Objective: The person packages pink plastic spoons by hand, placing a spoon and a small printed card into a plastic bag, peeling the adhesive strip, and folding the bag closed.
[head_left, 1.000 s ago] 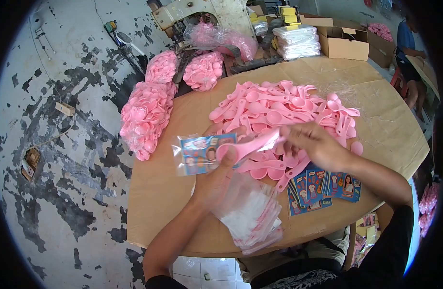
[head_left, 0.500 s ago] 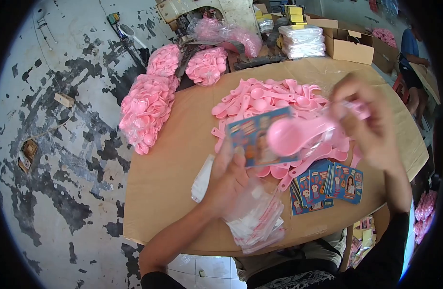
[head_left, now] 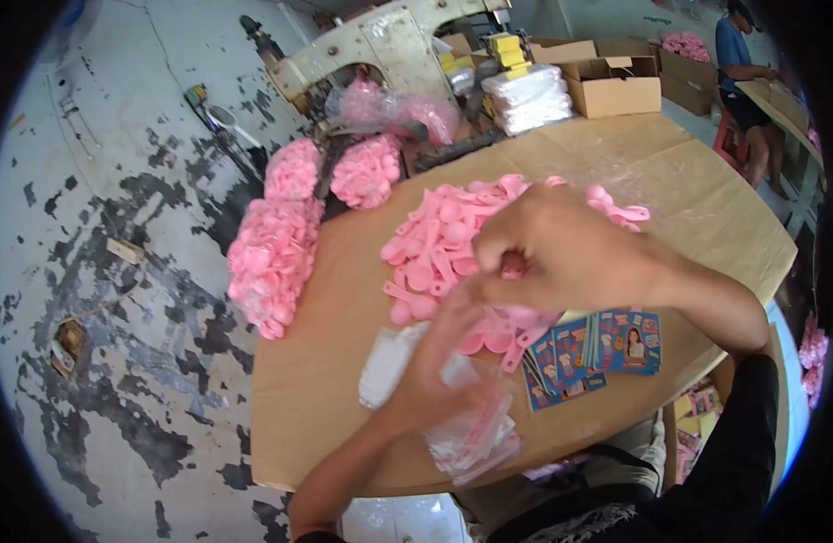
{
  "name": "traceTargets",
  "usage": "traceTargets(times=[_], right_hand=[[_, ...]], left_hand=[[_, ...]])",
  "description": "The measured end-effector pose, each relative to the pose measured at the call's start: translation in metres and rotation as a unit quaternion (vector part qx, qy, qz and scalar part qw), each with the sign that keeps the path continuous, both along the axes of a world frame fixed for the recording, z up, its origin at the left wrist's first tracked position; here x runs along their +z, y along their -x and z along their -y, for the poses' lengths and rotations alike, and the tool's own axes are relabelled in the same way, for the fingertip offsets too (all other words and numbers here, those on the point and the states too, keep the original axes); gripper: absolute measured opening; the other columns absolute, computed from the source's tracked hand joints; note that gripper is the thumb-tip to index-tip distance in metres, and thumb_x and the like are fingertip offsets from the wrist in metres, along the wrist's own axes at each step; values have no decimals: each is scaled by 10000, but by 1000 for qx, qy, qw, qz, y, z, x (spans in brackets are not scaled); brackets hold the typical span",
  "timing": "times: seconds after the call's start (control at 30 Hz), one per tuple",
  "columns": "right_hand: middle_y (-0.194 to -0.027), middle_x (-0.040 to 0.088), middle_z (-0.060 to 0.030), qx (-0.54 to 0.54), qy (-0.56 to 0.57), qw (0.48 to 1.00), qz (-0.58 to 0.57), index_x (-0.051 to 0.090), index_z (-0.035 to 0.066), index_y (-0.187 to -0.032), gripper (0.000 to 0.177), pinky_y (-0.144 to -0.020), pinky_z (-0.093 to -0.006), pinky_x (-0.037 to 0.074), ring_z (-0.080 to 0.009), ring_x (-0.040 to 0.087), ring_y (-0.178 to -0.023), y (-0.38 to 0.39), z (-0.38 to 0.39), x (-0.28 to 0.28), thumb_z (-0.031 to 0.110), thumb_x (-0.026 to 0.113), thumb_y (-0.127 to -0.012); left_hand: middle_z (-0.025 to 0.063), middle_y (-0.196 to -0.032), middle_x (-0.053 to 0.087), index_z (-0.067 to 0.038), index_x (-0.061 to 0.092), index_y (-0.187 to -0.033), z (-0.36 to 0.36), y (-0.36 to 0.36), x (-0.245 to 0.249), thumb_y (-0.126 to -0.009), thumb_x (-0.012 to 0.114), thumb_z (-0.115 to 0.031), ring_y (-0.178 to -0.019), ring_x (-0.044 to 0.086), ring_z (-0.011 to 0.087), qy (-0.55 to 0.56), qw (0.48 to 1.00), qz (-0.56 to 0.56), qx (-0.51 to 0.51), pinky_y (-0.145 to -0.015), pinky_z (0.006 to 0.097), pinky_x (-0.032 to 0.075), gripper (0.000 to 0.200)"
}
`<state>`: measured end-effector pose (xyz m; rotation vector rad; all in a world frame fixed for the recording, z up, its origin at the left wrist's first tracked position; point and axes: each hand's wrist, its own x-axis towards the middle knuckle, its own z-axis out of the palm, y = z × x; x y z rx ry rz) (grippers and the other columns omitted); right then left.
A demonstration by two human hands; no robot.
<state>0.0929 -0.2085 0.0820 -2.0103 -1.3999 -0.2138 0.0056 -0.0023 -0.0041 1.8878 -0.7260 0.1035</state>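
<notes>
My right hand (head_left: pixel 570 249) is over the pile of pink plastic scoops (head_left: pixel 448 222), its fingers curled together. What they pinch, if anything, is hidden behind the hand. My left hand (head_left: pixel 425 376), smeared by motion, reaches up close to the right fingertips. Beneath it lie clear zip bags (head_left: pixel 475 443), and a stack of white packets (head_left: pixel 380 366) is at its left. Printed blue cards (head_left: pixel 606 353) lie fanned out on the brown-covered table (head_left: pixel 317 398), below my right wrist.
Clear bags full of pink scoops (head_left: pixel 276 262) stand along the table's left edge. Behind are an old machine (head_left: pixel 389 59), stacked plastic packs (head_left: pixel 529 95) and a cardboard box (head_left: pixel 615 86). Another person (head_left: pixel 747 72) sits at the far right. An open carton (head_left: pixel 697 425) is beside my lap.
My right hand has moved left and down toward my left hand. The card and pink scoop held up before no longer show. The camera view has tilted.
</notes>
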Motion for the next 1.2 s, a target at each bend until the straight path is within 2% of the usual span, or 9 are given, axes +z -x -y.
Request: traceTargets(times=[0.03, 0.13, 0.23, 0.3, 0.53, 0.6, 0.7, 0.93, 1.2], right_hand=[[-530, 534, -159, 12, -20, 1000, -17, 605, -17, -666, 298, -509, -383, 416, -275, 520, -475, 3, -8, 2, 216, 639, -849], [-585, 598, -137, 40, -44, 993, -107, 661, -16, -780, 300, -542, -367, 446, -233, 578, -524, 2, -27, 7, 270, 635, -868], [-727, 658, -144, 46, -185, 981, -14, 665, -25, -939, 318, -589, -338, 479, -215, 623, -619, -7, -39, 0, 286, 614, -893], [-734, 639, -77, 77, -177, 981, -38, 653, 7, -1013, 234, -567, -259, 444, -128, 561, -601, -13, -41, -6, 197, 664, -876], [-754, 661, -116, 67, 6, 984, -163, 669, 6, -906, 146, -632, -336, 504, -208, 636, -658, -9, -29, 4, 143, 665, -859], [-769, 646, -108, 55, -4, 988, -143, 665, 10, -880, 132, -628, -350, 501, -226, 632, -685, -11, -33, -1, 132, 675, -831], [-807, 613, -84, 24, -161, 965, 204, 663, 34, -834, 115, -624, -373, 500, -245, 617, -760, -23, -42, -19, 117, 690, -759], [-827, 621, -49, 67, -35, 951, 300, 659, 63, -771, 150, -782, -342, 495, -219, 599, -874, -17, -42, -30, 185, 673, -685], [-744, 604, -16, 60, 53, 937, 340, 668, 70, -789, 159, -730, -326, 481, -173, 591, -802, -12, -37, -30, 206, 689, -710]], left_hand=[[167, -1384, 400, 14, 259, -1403, 8, 6, -4, -917, 607, -197, -1270, 430, 207, -69, 998, 4, 13, -1077, 381, 337, 633], [140, -1304, 486, 33, 352, -1358, 20, 5, -17, -936, 584, -116, -1154, 519, 173, 119, 987, -89, 56, -985, 327, 429, 504], [108, -1192, 570, 42, 466, -1266, 0, -1, -6, -962, 533, -71, -1047, 579, 145, 147, 983, -97, 47, -891, 279, 479, 332], [84, -1115, 608, 35, 527, -1191, 4, 4, 1, -966, 525, -60, -997, 602, 130, 170, 979, -74, 79, -859, 267, 491, 245], [90, -1130, 601, 24, 461, -1281, -4, 7, 6, -1012, 431, -132, -994, 620, 140, 257, 953, -123, 106, -857, 280, 516, 312], [110, -1165, 588, 13, 441, -1312, -5, 6, 4, -1035, 373, -200, -1007, 627, 150, 237, 956, -114, 127, -842, 291, 529, 355], [185, -1188, 582, 30, 415, -1290, -4, 3, 2, -1035, 336, -170, -989, 654, 269, 221, 943, -191, 157, -816, 375, 571, 334], [88, -1075, 596, -1, 482, -1201, 4, 8, 0, -1031, 359, -161, -908, 648, 160, 134, 963, -189, 138, -769, 292, 553, 264], [53, -932, 573, 20, 493, -1171, 4, 4, 2, -1025, 367, -119, -776, 610, 105, 117, 963, -213, 113, -677, 253, 550, 238]])
